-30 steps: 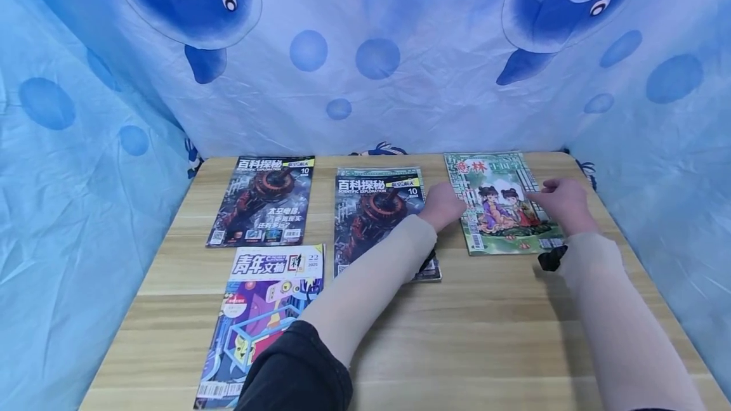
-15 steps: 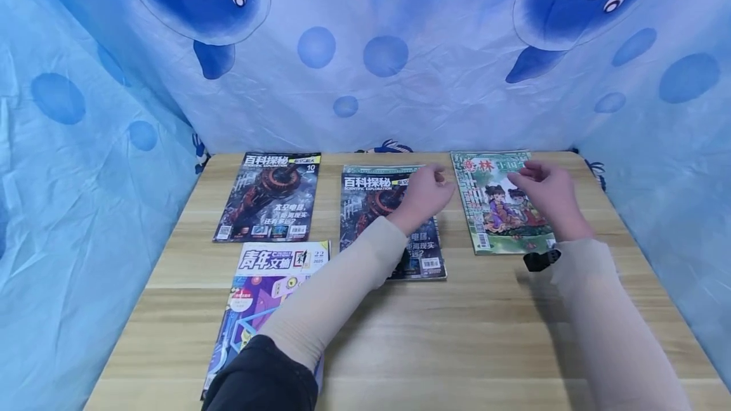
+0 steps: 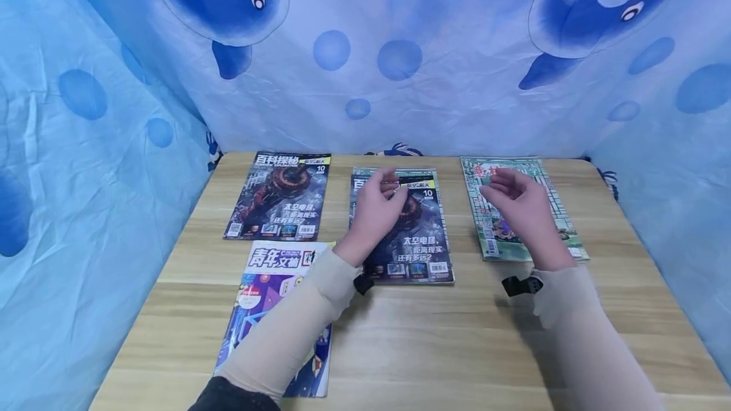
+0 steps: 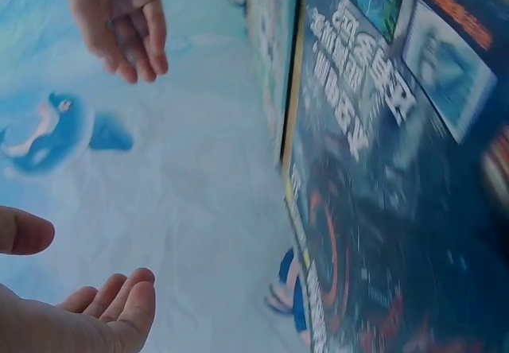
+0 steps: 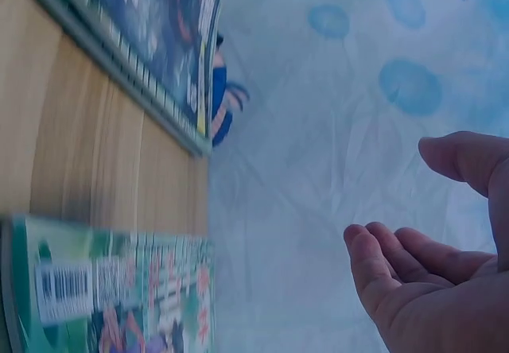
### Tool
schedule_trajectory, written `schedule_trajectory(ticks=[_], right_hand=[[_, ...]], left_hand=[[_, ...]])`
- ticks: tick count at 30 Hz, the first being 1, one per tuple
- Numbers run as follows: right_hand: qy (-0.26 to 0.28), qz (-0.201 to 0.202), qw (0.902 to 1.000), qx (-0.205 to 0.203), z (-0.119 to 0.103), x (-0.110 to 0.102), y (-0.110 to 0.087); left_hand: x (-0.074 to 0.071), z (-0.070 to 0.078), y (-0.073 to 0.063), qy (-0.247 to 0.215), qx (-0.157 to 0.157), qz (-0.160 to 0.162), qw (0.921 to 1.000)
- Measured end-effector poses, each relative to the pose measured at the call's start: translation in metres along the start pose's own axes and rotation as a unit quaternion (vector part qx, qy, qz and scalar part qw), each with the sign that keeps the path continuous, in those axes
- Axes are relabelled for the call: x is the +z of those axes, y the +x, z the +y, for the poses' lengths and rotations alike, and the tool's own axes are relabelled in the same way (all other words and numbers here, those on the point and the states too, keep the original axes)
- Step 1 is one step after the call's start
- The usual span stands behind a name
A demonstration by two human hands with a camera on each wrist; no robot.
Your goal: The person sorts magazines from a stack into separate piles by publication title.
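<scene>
hovering with nothing grasped, the left hand (image 3: 374, 214) and the right hand (image 3: 522, 211) are held apart in the air; the fingers of both are loosely bent and released, the thumbs parted from the fingertips.

beneath the left fingers, a dark magazine (image 3: 419, 236) is stacked on a green-edged magazine (image 3: 428, 172), whose border can be seen just past its far edge. beneath the right fingers, a green illustrated magazine (image 3: 495, 227) is laid flat on the worktop (image 3: 428, 347), its cover partly hidden by the hand. to the left of the left fingers, a second dark magazine (image 3: 278, 202) is placed, and nearer than it, partly covered by the left sleeve (image 3: 291, 328), a purple magazine (image 3: 259, 293).

as a judgement, the stacked pair is best squared with straight fingers pressed lightly along opposite edges, since glossy covers may slide on each other. a single copy is best pinched at both long sides and kept level, so that thin pages are not fanned or creased. the fingers should be lifted well clear before being moved sideways, so that no corner is caught.
</scene>
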State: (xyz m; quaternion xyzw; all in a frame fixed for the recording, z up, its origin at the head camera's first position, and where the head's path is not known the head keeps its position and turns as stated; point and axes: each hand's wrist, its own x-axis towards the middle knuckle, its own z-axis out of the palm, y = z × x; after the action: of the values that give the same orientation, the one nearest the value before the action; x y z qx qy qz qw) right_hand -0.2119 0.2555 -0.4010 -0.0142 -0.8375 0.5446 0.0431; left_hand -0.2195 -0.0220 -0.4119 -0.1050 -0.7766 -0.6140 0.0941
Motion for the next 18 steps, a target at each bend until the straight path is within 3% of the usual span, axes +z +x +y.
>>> schedule_trajectory(ticks=[5, 13, 18], right_hand=[[0.01, 0.007, 0.9998, -0.018, -0.004, 0.012, -0.008], [0.026, 0.005, 0.9988, -0.04, -0.003, 0.025, -0.022], [0.02, -0.001, 0.9993, -0.033, -0.004, 0.031, -0.029]], left_hand=[[-0.02, 0.002, -0.013, -0.017, 0.018, 0.021, 0.9995], [-0.044, -0.003, -0.03, -0.015, -0.007, 0.048, 0.9987], [-0.057, -0.008, -0.04, -0.006, -0.021, 0.055, 0.9982]])
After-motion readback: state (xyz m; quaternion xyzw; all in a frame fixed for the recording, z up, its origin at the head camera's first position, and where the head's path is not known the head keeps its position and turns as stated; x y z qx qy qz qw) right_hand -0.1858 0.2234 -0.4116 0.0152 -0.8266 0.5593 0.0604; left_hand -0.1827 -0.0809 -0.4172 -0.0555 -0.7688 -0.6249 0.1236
